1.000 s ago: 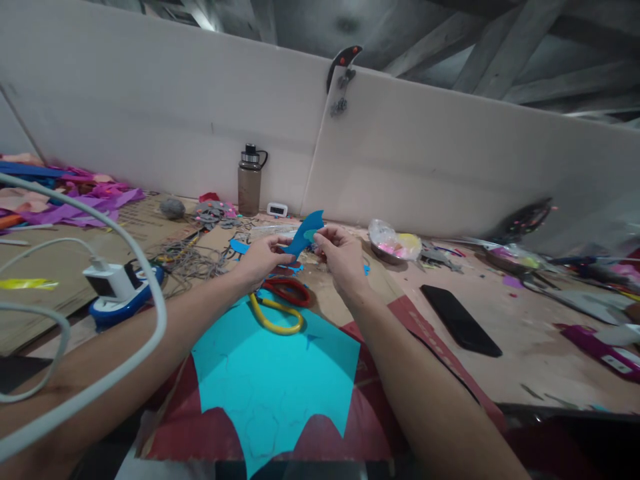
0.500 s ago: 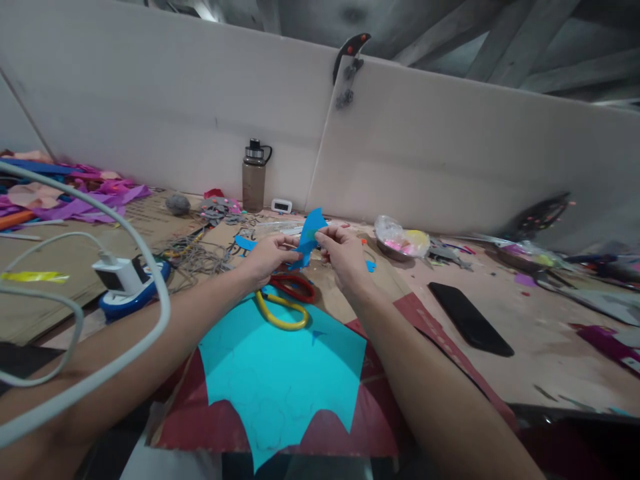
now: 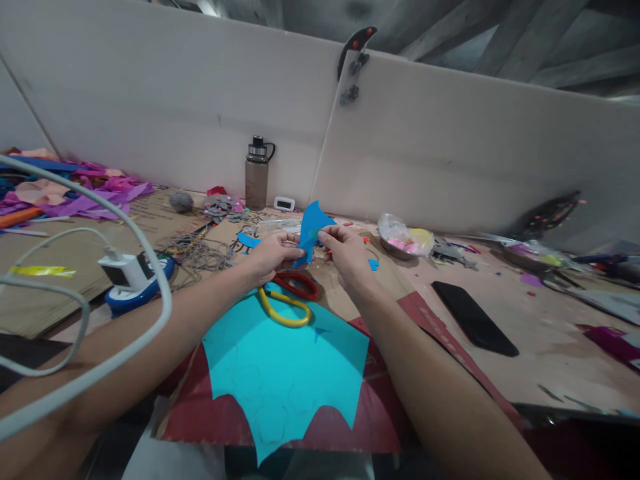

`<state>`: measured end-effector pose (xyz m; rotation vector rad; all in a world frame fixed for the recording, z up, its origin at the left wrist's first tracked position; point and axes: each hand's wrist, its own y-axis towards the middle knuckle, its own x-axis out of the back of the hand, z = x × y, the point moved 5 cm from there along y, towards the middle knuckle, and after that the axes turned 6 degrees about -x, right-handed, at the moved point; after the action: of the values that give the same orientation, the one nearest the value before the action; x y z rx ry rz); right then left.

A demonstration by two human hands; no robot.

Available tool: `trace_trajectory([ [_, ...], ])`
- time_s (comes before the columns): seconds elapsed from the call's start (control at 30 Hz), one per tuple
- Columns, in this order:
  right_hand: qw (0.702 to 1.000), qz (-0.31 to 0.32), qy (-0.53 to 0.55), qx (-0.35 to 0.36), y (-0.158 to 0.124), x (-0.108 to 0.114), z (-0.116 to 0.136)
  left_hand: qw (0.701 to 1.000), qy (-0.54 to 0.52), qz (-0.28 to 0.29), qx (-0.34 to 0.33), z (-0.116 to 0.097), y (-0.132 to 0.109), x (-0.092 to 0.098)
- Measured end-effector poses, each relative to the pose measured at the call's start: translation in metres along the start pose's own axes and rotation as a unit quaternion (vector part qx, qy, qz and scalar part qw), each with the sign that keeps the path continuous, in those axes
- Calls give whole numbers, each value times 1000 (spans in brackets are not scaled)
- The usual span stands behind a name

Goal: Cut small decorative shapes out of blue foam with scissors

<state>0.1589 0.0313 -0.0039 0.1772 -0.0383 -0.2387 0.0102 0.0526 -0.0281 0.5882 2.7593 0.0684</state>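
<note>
Between my two hands, raised over the table, is a small cut piece of blue foam or paper [image 3: 312, 225]. My left hand [image 3: 278, 256] pinches its lower left edge. The fingertips of my right hand [image 3: 346, 253] grip its right side. Below them lie scissors with one yellow and one red handle [image 3: 285, 316]; their blades do not show. They rest partly on a large turquoise sheet [image 3: 280, 380] with a scalloped, pointed edge and faint pencil outlines. Under that sheet is a dark red board [image 3: 200, 423].
A black phone [image 3: 473, 317] lies at the right. At the back stand a water bottle [image 3: 257, 175] and a bowl with plastic-wrapped bits [image 3: 397, 248]. On the left, a white cable [image 3: 163, 293] loops across my forearm near a charger [image 3: 125, 272] and colourful scraps [image 3: 95, 200].
The blue piece has turned so that more of its face and its pointed right tip show. Both hands keep hold of it. The whole view has shifted slightly.
</note>
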Motion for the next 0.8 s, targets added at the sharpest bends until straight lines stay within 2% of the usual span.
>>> trace_trajectory([
  [0.13,1000,-19,14,1,2,4,2,1000,14,3,-7,-1,0,0],
  [0.27,998,-37,-8,44,2,10,12,999,35,1,-5,-1,1,2],
  [0.5,979,30,-127,155,-1,7,17,1000,7,-26,11,-1,3,2],
  [0.67,974,64,-163,147,3,4,13,999,-8,-19,28,-3,3,-1],
  [0.8,956,73,-236,159,0,2,19,999,7,-9,35,-3,2,-2],
])
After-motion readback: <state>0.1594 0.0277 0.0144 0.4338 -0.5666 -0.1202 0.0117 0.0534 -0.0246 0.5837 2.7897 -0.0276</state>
